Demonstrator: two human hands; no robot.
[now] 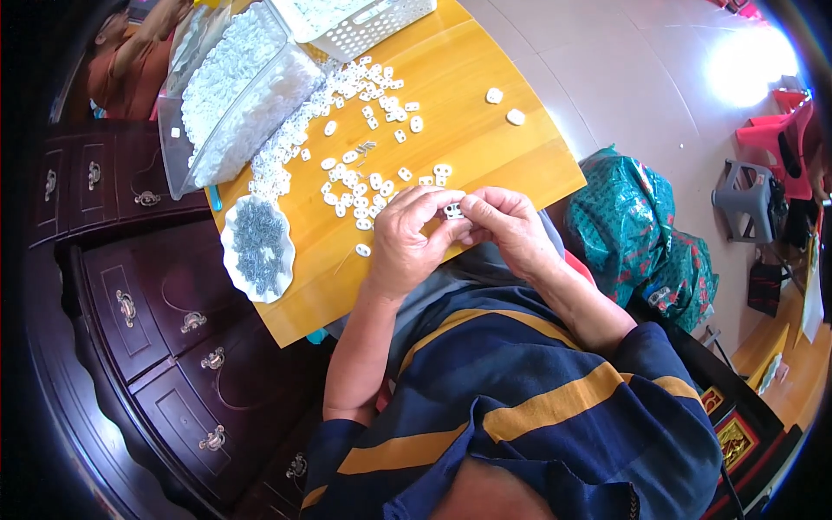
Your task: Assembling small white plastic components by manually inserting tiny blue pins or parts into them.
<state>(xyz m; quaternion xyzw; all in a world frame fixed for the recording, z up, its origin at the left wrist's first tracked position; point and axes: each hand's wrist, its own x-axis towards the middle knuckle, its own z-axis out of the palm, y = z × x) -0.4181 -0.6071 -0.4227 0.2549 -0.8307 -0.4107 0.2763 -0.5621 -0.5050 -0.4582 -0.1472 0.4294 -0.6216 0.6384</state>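
Close together over the table's near edge, my left hand (pixel 411 236) and my right hand (pixel 510 227) pinch one small white plastic piece with two dark holes (pixel 453 211) between their fingertips. Just beyond my hands lie loose white oval pieces (pixel 362 199), spread over the wooden table (pixel 485 52). Among them is a small cluster of thin metal pins (pixel 365 148). To the left, a white scalloped dish (pixel 284 276) holds a heap of thin metal pins (pixel 258 238).
A clear bin (pixel 201 178) of small translucent pieces stands at the table's far left, beside a white perforated basket (pixel 364 33). Dark drawers (pixel 130 303) flank the left. Green bags (pixel 620 225), a grey stool (pixel 747 195) and pink chairs (pixel 784 139) are at right. Another person's arm (pixel 143 52) shows at upper left.
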